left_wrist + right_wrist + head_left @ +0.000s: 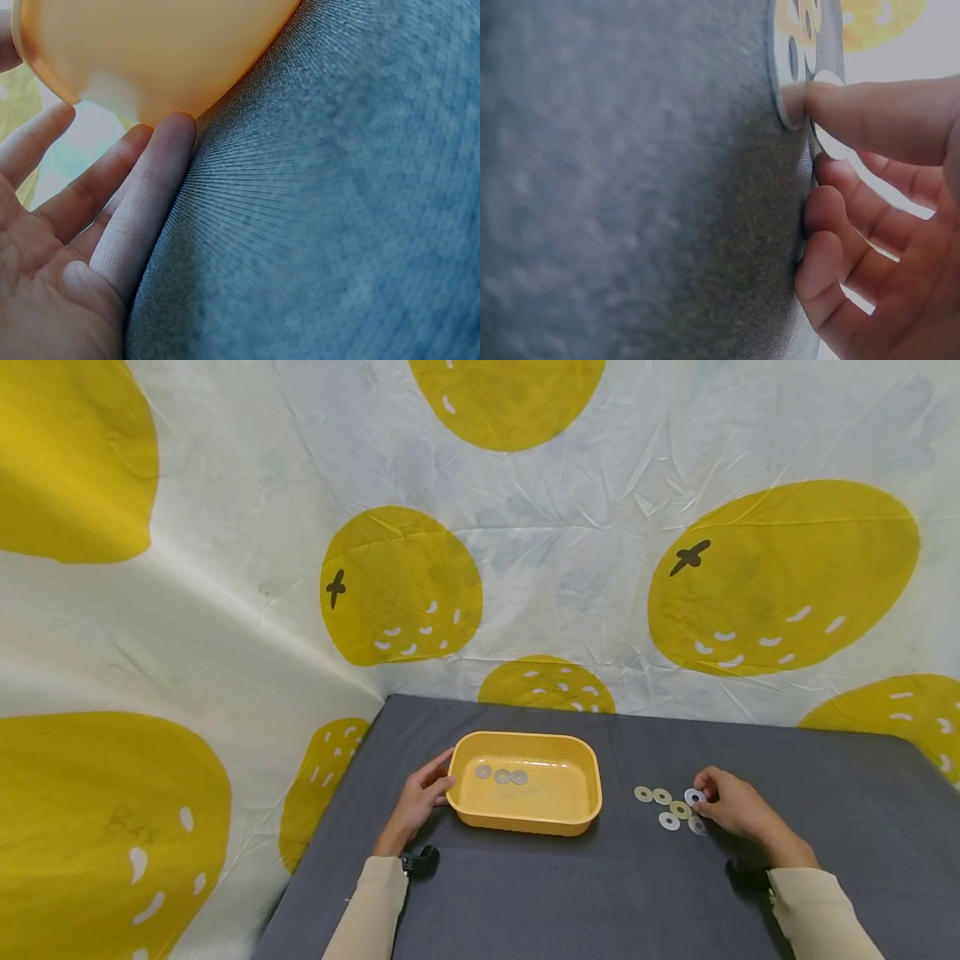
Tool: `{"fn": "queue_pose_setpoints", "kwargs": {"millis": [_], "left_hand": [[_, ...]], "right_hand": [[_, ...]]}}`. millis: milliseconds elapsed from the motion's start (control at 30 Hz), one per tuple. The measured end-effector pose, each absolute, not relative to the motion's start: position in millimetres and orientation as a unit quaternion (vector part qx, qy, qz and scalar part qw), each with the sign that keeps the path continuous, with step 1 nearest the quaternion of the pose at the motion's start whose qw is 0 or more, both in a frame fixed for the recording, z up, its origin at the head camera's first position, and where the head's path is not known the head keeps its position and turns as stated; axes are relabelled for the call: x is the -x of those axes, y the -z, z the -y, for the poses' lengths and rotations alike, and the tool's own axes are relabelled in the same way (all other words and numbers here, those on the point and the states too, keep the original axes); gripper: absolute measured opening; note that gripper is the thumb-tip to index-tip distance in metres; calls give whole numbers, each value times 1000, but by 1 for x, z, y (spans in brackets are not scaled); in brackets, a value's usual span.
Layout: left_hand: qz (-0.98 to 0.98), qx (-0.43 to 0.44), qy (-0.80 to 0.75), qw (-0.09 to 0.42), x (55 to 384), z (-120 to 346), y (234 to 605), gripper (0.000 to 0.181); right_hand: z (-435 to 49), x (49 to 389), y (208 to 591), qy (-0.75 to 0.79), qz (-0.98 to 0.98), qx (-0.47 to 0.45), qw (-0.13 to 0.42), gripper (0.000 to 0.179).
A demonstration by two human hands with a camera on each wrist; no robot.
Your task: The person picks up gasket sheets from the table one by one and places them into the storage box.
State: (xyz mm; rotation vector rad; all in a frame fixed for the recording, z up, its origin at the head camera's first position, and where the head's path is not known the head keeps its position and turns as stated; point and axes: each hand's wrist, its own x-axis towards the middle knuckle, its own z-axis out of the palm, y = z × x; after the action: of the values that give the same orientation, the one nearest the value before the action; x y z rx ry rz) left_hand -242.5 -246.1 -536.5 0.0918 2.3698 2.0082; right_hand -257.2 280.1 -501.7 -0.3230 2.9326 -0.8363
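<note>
Bright head view, sheen on hanging cloth [217, 627] at nine o'clock; right wrist view: blurred counter [615, 187], white glare at two o'clock.

Draped booth [247, 610], printed fabric walls [562, 577], gray table [555, 902]

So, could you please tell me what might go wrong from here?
The right hand's grip pinches a thin, round, silvery metal washer, which could slip. Other round metal washers lie close beside it and might be nudged apart. The left hand touches only the left end of the yellow, rectangular plastic tray, so a bump could swing it across the grey cloth.
</note>
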Motion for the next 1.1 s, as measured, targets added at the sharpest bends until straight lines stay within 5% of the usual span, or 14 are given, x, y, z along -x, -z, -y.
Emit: {"fn": "queue_pose_setpoints", "kwargs": {"millis": [733, 1100], "left_hand": [[-764, -13, -645, 20, 242, 245, 534, 55], [-763, -11, -646, 17, 242, 245, 535, 53]], "right_hand": [[-279, 248, 499, 297, -948, 115, 6, 28], [-268, 248, 495, 378, -923, 61, 21, 46]]}}
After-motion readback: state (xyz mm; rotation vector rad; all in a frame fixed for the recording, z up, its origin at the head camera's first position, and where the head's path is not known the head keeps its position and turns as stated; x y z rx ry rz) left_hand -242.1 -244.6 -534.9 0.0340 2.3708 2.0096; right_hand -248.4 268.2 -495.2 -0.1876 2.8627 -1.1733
